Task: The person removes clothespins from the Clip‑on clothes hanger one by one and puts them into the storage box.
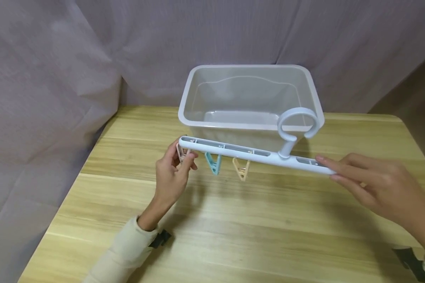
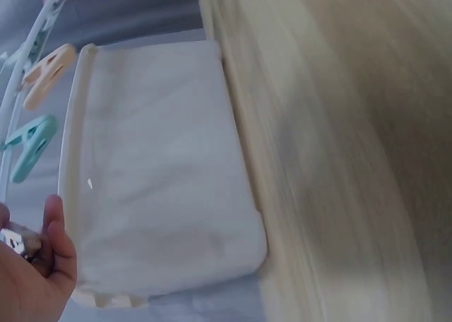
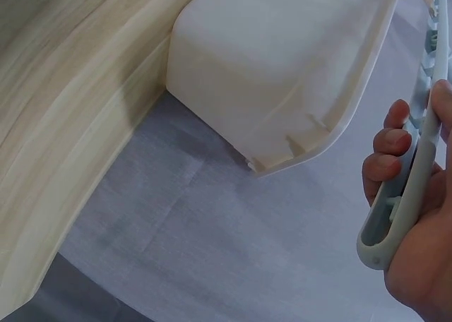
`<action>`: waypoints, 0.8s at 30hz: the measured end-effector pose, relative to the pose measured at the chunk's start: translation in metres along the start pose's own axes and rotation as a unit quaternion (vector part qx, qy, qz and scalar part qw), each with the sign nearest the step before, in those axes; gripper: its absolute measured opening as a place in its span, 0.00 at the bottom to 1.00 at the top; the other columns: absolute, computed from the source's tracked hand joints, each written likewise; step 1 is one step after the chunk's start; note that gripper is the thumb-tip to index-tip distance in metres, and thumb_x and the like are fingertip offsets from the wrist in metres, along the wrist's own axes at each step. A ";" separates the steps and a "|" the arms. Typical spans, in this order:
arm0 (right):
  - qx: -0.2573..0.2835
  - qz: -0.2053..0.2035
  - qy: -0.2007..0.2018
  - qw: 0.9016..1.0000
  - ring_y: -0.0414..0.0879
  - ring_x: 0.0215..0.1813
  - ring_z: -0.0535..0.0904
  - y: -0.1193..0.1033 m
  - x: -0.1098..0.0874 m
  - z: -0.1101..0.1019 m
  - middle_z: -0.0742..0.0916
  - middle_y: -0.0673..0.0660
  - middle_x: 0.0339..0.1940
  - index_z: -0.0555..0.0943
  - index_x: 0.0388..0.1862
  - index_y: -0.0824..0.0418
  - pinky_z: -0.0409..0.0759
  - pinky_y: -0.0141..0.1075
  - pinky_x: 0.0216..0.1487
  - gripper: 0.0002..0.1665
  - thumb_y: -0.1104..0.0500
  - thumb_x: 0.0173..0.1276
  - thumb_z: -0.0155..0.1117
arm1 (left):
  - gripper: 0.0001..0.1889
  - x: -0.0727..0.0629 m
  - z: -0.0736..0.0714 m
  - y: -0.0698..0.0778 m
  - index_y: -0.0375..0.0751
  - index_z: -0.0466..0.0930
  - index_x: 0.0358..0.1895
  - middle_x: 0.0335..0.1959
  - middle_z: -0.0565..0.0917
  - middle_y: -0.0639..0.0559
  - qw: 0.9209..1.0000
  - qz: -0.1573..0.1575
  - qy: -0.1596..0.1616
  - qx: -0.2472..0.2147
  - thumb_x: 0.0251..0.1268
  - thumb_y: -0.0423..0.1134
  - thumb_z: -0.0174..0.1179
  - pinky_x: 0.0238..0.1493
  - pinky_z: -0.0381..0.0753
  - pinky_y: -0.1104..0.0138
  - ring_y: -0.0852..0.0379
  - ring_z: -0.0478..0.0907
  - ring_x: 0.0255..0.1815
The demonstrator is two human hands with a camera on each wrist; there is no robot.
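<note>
Left grip: pinched on pale clip, centre of frame.
Right grip: clamped on hanger, right of frame.
Hanger: likely light, stiff, smooth; best held by bar ends.

In the head view, the left grip partly covers the pale clothespin at the nine-o'clock end of the hanger, while the right grip hides the three-o'clock tip. The bar hides the upper ends of the teal clothespin and yellow clothespin, plus a strip of the bin. The left sleeve runs out at seven o'clock, and the counter at six. The left wrist view crops the hanger toward ten o'clock, with the counter's grain blurred; the right wrist view crops it at one.
</note>
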State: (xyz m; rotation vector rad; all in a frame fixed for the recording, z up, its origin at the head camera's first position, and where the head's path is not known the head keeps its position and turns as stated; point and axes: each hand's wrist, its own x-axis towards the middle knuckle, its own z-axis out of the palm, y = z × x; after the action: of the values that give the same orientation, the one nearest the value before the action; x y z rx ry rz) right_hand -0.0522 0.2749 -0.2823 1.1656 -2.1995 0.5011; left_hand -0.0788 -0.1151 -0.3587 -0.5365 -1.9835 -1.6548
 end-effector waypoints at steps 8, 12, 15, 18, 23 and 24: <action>0.004 -0.006 0.005 1.000 0.30 0.23 0.64 0.004 -0.007 0.005 0.81 0.48 0.26 0.89 0.49 0.62 0.63 0.22 0.18 0.29 0.43 0.82 0.47 | 0.10 -0.003 0.009 -0.002 0.24 0.72 0.53 0.25 0.77 0.46 0.987 0.061 0.036 0.144 0.74 0.26 0.53 0.17 0.64 0.71 0.58 0.67 0.19; 0.006 -0.012 0.008 1.000 0.30 0.22 0.63 0.004 -0.008 0.009 0.80 0.47 0.25 0.88 0.50 0.61 0.62 0.22 0.17 0.28 0.44 0.82 0.48 | 0.17 -0.003 0.009 -0.001 0.23 0.70 0.54 0.22 0.67 0.49 0.980 0.066 0.034 0.184 0.82 0.39 0.46 0.19 0.62 0.66 0.58 0.62 0.20; 0.008 -0.018 0.015 1.000 0.30 0.22 0.63 0.003 -0.007 0.012 0.80 0.48 0.25 0.88 0.51 0.61 0.61 0.22 0.16 0.27 0.44 0.82 0.48 | 0.22 -0.003 0.007 0.000 0.24 0.70 0.51 0.23 0.66 0.49 0.979 0.061 0.025 0.193 0.83 0.45 0.42 0.20 0.62 0.65 0.57 0.62 0.20; 0.009 -0.019 0.019 1.000 0.29 0.22 0.62 0.002 -0.006 0.012 0.79 0.48 0.24 0.89 0.50 0.61 0.59 0.22 0.15 0.27 0.44 0.82 0.49 | 0.20 -0.003 0.004 0.000 0.25 0.70 0.49 0.23 0.67 0.49 0.979 0.066 0.016 0.190 0.84 0.44 0.41 0.19 0.62 0.66 0.58 0.62 0.20; 0.015 -0.015 0.020 1.000 0.28 0.22 0.61 0.002 -0.008 0.012 0.80 0.48 0.24 0.89 0.48 0.62 0.59 0.21 0.15 0.28 0.44 0.82 0.49 | 0.16 -0.002 0.002 -0.001 0.25 0.71 0.50 0.22 0.67 0.49 0.980 0.089 0.018 0.177 0.83 0.39 0.44 0.19 0.61 0.67 0.59 0.61 0.19; 0.019 -0.013 0.018 1.000 0.28 0.22 0.62 0.003 -0.008 0.012 0.80 0.48 0.24 0.89 0.48 0.62 0.59 0.21 0.16 0.28 0.44 0.82 0.49 | 0.16 -0.002 0.002 -0.001 0.25 0.71 0.50 0.22 0.66 0.50 0.980 0.092 0.019 0.177 0.83 0.39 0.44 0.18 0.61 0.67 0.59 0.61 0.19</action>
State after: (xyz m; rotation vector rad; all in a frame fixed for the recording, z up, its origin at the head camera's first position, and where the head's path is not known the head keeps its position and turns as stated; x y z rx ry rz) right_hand -0.0549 0.2743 -0.2972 1.1949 -2.1497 0.5505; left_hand -0.0786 -0.1137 -0.3609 -0.5299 -2.0672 -1.1591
